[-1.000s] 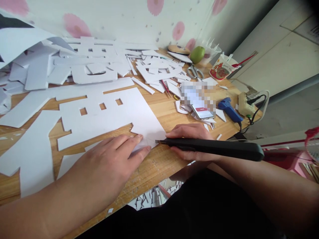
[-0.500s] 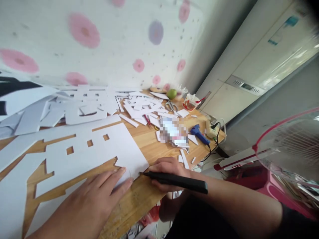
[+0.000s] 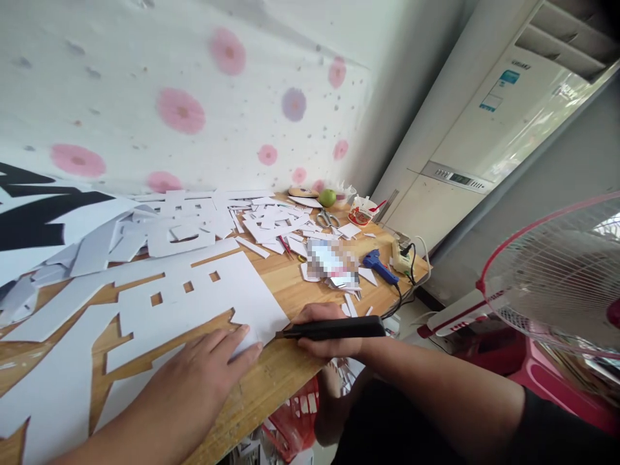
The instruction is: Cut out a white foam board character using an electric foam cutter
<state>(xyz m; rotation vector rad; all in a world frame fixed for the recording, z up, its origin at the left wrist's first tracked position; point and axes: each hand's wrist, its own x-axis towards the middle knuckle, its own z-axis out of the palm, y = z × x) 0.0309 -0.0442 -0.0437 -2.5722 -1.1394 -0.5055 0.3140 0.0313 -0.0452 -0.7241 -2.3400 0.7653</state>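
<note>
Our left grip [image 3: 203,371] lies wide on the white board [image 3: 256,290]; at its near edge, our right grip [image 3: 322,312] holds the black cutter [image 3: 339,328].

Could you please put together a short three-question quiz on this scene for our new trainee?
1. Which hand holds the long, slim black-handled cutter?
2. True or false: the fingers of the left hand rest on the flat white board with square holes.
3. Where does the corded blue glue gun lie?
A) on the floor
B) on the light-brown wooden tabletop
C) inside the printed paper tub

Key: 1. the right hand; 2. true; 3. B
</note>
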